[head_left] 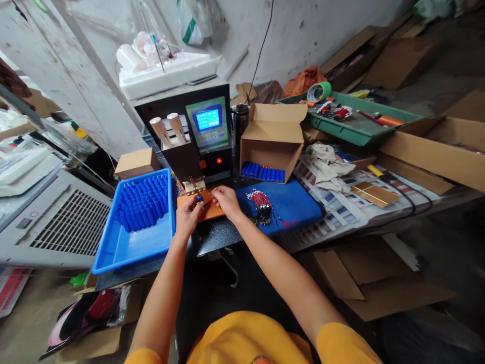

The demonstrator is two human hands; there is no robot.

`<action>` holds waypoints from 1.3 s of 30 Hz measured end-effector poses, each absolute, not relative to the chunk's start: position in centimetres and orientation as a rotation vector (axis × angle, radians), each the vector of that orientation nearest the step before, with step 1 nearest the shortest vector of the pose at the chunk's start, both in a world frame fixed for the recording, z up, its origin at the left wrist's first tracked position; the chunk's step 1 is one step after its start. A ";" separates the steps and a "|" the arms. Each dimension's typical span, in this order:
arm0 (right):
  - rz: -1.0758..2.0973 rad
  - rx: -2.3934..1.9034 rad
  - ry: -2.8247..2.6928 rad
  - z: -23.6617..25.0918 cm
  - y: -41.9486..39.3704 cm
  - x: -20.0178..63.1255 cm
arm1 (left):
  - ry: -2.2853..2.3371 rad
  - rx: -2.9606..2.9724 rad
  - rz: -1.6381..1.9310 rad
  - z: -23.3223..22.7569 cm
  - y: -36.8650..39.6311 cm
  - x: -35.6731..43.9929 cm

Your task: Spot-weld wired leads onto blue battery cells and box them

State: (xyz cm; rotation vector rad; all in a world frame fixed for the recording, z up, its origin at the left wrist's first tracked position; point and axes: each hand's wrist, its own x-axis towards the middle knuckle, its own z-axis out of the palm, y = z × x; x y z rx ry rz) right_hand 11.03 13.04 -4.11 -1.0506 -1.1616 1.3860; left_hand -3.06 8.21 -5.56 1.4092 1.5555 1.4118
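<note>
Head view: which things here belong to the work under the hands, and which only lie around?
In use:
left hand, holding a blue cell
right hand
orange plate
welding machine
blue tray of cells
cardboard box of cells
bundle of wires

Lying about:
green tray of tools
tape roll
rag
black bottle

A dark speckled counter (pixel 223 233) is pretty much packed: a blue plastic tray (pixel 125 247) of blue cylinders is set at the left, an orange flat board (pixel 212 211) in the middle, a blue cloth pad (pixel 295 202) beside it, an open cardboard box (pixel 271 144) behind.
</note>
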 end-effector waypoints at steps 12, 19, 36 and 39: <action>1.321 -1.006 -1.196 -4.8 13.7 9.8 | 1.535 1.387 1.474 -5.3 8.3 -2.1; 1.308 -0.996 -1.209 -5.4 13.6 9.3 | 1.641 1.406 1.493 -5.6 8.0 -1.8; 1.121 -1.155 -1.359 -4.3 13.1 8.8 | 1.761 1.387 1.491 -6.2 7.9 -1.8; 1.118 -1.169 -1.370 -4.0 12.9 8.7 | 1.753 1.406 1.509 -6.2 7.8 -1.7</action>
